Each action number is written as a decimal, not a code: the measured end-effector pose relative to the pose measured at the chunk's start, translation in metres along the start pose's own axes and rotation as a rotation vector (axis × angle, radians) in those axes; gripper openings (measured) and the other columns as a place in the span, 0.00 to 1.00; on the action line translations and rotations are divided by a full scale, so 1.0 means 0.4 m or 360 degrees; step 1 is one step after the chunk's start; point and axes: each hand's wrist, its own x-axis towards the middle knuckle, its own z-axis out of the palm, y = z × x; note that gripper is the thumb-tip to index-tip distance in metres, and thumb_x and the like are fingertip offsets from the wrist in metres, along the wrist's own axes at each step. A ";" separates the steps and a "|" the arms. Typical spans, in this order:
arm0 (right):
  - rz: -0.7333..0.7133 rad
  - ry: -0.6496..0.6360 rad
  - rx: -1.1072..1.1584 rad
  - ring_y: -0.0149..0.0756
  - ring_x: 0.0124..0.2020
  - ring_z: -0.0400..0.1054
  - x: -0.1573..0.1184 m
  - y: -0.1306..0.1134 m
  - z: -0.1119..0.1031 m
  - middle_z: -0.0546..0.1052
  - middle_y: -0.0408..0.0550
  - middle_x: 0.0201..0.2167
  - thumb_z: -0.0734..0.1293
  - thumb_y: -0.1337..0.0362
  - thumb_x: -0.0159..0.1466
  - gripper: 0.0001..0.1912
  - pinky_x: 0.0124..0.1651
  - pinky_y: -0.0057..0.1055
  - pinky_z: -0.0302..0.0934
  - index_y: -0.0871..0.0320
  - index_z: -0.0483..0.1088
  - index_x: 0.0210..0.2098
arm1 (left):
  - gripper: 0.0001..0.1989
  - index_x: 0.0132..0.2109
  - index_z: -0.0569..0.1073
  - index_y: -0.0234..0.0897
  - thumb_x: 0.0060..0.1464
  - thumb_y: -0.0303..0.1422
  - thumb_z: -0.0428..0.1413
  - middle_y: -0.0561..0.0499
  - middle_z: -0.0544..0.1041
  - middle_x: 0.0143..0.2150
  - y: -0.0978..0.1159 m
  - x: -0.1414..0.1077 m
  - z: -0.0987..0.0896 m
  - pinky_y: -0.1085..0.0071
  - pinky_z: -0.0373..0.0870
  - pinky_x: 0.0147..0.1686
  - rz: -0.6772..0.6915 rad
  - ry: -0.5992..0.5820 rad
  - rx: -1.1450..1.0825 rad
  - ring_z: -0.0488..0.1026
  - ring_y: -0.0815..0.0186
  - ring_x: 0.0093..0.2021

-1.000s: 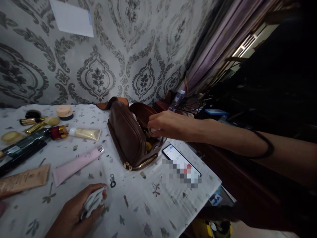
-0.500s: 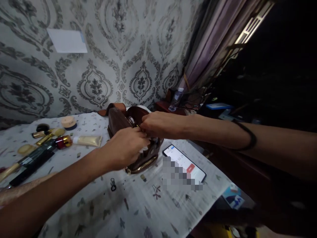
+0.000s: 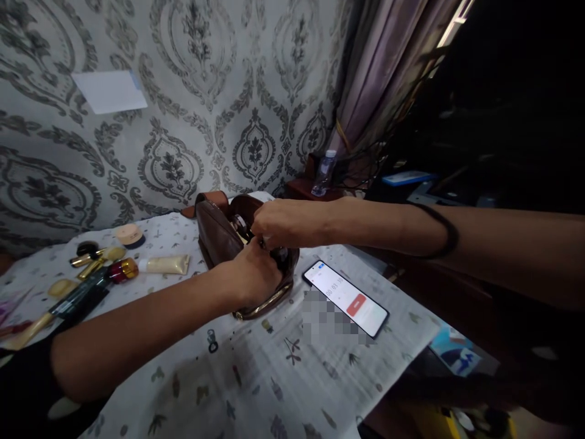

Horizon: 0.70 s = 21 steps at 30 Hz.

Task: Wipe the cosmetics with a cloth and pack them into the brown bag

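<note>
Damask wallpaper (image 3: 183,103) behind, leaf-print cloth (image 3: 256,378) below, and the brown leather zip pouch (image 3: 218,238) sat open with a phone (image 3: 346,299) just right of it. Right hand (image 3: 292,224) was curled at the pouch's mouth, left hand (image 3: 249,277) pressed up against it, can't tell what either gripped. Looked soft and fairly light, so I'd take it by the zip edge.

A phone (image 3: 346,299) lies face up on the leaf-print cloth (image 3: 256,390), showing digits and a red button. A cream tube (image 3: 164,264) and a round jar (image 3: 130,235) sit further left. A water bottle (image 3: 325,174) stands beyond, near a mauve curtain (image 3: 375,79).
</note>
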 end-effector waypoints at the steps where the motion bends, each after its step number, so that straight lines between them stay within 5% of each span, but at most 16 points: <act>1: -0.0002 -0.0006 0.0005 0.36 0.32 0.68 0.000 -0.001 0.000 0.77 0.49 0.30 0.70 0.74 0.57 0.05 0.33 0.34 0.55 0.59 0.76 0.29 | 0.08 0.36 0.81 0.29 0.48 0.22 0.58 0.36 0.83 0.37 0.000 -0.001 0.005 0.42 0.60 0.54 0.0002 0.0035 -0.0018 0.77 0.44 0.46; 13: 0.0023 -0.0030 0.0156 0.33 0.32 0.68 0.021 0.003 0.000 0.78 0.44 0.27 0.72 0.75 0.55 0.07 0.35 0.31 0.54 0.58 0.78 0.31 | 0.08 0.34 0.80 0.33 0.50 0.23 0.56 0.41 0.83 0.36 -0.002 -0.038 -0.008 0.48 0.56 0.56 0.0007 -0.0058 -0.0006 0.77 0.53 0.42; 21: 0.0143 -0.0199 0.0140 0.32 0.30 0.68 0.016 -0.006 0.003 0.80 0.48 0.29 0.71 0.73 0.56 0.09 0.32 0.27 0.52 0.63 0.79 0.37 | 0.11 0.36 0.81 0.32 0.53 0.24 0.54 0.37 0.83 0.36 -0.008 -0.042 0.022 0.54 0.61 0.47 0.0012 0.0140 -0.0033 0.76 0.52 0.41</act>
